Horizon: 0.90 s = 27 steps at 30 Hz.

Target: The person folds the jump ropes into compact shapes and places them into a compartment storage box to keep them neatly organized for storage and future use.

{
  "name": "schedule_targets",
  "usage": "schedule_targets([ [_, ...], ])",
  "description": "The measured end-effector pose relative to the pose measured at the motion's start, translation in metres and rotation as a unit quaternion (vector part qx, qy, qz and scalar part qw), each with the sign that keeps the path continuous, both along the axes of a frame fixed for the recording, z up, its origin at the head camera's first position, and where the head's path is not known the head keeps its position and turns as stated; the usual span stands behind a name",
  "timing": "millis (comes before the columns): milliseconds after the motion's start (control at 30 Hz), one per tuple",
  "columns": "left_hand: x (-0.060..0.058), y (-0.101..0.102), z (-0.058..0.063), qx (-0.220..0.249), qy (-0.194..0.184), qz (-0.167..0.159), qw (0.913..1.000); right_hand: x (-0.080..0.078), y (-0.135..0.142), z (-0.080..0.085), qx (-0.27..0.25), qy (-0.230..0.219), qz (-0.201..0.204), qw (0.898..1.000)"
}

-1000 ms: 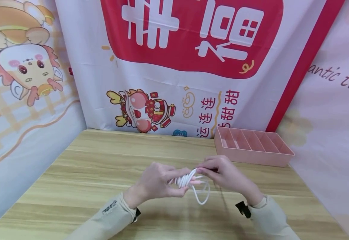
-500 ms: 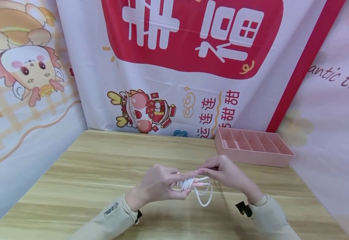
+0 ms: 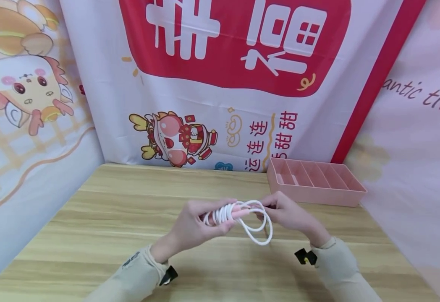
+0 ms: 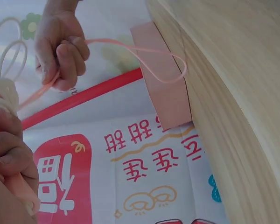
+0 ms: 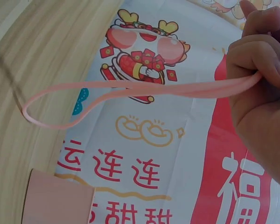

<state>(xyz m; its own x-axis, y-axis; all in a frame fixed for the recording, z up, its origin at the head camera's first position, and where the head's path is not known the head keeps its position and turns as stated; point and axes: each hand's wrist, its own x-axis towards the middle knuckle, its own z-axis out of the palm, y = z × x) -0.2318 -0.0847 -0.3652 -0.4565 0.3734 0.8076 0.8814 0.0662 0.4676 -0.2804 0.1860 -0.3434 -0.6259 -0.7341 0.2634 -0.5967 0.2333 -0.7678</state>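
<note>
A white cable (image 3: 225, 212) is wound into a bundle, with pink ends (image 3: 239, 212) and white loops hanging to the right. My left hand (image 3: 197, 224) grips the bundle, thumb and fingers around it; the left wrist view shows those curled fingers (image 4: 7, 135) at its left edge. A thin pink strap (image 4: 39, 93) runs from the bundle to my right hand (image 4: 63, 51), which holds it in curled fingers. Beyond that hand, the strap's slack (image 5: 144, 88) hangs in a long loop. In the head view, the cable loops partly cover my right hand (image 3: 288, 214).
A pink divided box (image 3: 318, 182) stands at the back right of the wooden table (image 3: 148, 184), against the printed cloth (image 3: 235, 94). Printed cloths also flank the table on both sides. Black pieces (image 3: 306, 256) sit at both sleeve cuffs.
My left hand has tilted and moved slightly left and up, turning the bundle. The white loops now swing in front of my right hand, which has shifted away from my left fingertips.
</note>
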Motion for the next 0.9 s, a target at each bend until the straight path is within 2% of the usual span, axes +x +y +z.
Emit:
schedule_targets([
  [133, 0.004, -0.001, 0.003, 0.047, -0.087, 0.0, 0.9951, 0.002, -0.007, -0.003, -0.021, -0.008, 0.001, 1.0],
  [200, 0.005, -0.001, 0.004, 0.057, -0.119, 0.012, 0.9912, 0.005, -0.012, -0.004, -0.018, -0.005, -0.001, 1.0],
  [300, 0.005, -0.002, 0.005, 0.061, -0.148, 0.044, 0.9861, 0.01, -0.02, -0.007, -0.008, -0.004, -0.003, 1.0],
  [433, 0.003, -0.003, 0.004, 0.059, -0.159, 0.094, 0.981, 0.018, -0.033, -0.013, -0.009, -0.023, 0.006, 1.0],
  [500, 0.001, -0.003, 0.004, 0.058, -0.163, 0.113, 0.9785, 0.022, -0.039, -0.015, -0.003, -0.018, 0.01, 1.0],
  [567, 0.0, -0.004, 0.003, 0.053, -0.162, 0.138, 0.9757, 0.027, -0.044, -0.016, 0.009, -0.001, 0.015, 1.0],
  [700, -0.003, -0.004, 0.001, 0.034, -0.161, 0.178, 0.9703, 0.034, -0.052, -0.017, 0.046, 0.059, 0.015, 0.997],
  [833, -0.004, -0.002, -0.004, -0.009, -0.165, 0.204, 0.9648, 0.041, -0.055, -0.016, 0.083, 0.1, 0.008, 0.991],
  [900, -0.004, -0.001, -0.007, -0.045, -0.145, 0.226, 0.9621, 0.043, -0.056, -0.015, 0.097, 0.123, 0.004, 0.988],
])
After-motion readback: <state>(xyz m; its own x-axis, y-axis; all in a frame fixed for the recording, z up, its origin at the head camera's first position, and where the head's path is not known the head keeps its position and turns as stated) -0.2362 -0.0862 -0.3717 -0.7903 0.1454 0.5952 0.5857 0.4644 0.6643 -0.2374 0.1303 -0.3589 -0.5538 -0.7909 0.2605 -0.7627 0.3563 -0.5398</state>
